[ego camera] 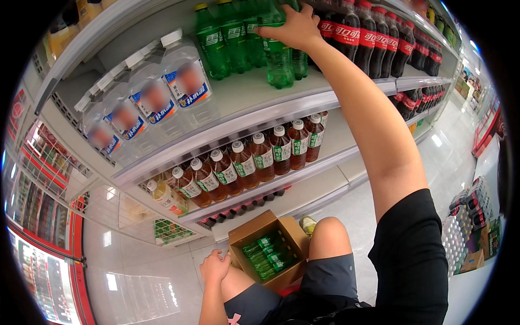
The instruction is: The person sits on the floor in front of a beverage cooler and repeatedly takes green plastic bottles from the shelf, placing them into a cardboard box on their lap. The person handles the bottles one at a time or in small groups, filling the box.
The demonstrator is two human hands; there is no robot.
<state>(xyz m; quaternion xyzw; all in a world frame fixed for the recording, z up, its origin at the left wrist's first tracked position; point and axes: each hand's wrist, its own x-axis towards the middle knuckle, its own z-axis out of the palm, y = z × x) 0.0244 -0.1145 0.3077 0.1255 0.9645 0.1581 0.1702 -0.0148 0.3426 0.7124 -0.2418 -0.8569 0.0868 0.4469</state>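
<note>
At the top of the picture, my right hand [290,30] grips a green soda bottle [279,67], its fingers around the upper part. The bottle is upright near the front of the upper shelf [239,97]; I cannot tell whether its base touches the shelf. Similar green bottles [233,44] with yellow caps stand beside and behind it. My left hand [215,266] rests on my left knee, holding nothing, its fingers loosely bent. Just to its right, between my legs, sits an opened cardboard box [270,217]. Several green bottles [266,258] lie inside it.
Large clear bottles [189,77] with white caps fill the shelf's left side; cola bottles [359,36] line its right. Tea bottles [243,160] stand one shelf lower. A wire rack [101,203] flanks the shelving. Stacked drink packs [473,203] stand on the right.
</note>
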